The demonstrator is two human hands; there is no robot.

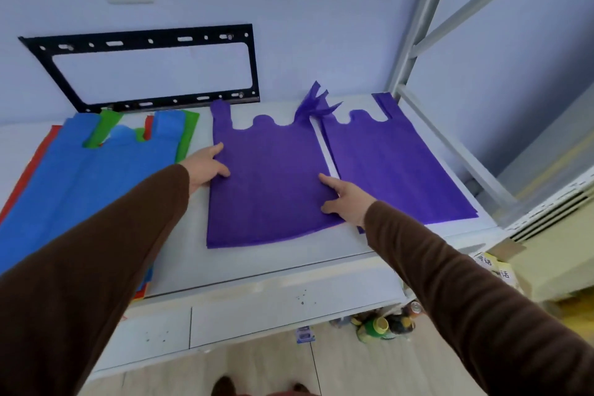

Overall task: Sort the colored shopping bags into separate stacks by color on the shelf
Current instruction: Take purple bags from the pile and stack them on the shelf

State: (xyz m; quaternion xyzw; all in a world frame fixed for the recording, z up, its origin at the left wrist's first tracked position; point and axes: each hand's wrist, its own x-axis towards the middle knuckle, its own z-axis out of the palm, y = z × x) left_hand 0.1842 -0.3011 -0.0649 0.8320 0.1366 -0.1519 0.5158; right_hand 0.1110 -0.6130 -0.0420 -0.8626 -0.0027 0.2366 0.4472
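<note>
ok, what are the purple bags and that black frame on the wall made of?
Purple bags: likely thin non-woven fabric; matte, soft, with one handle crumpled and standing up. Black frame: probably painted metal; rigid, flat, with punched slots and bolts.

The white shelf (257, 264) carries three lots of flat bags. At nine o'clock lies a mixed pile (80, 177), blue on top with green and red edges showing beneath. At the centre lies a purple bag (270, 190), one handle crumpled upward at one o'clock. At three o'clock, just beside it, lies a second purple stack (395, 167).
</note>
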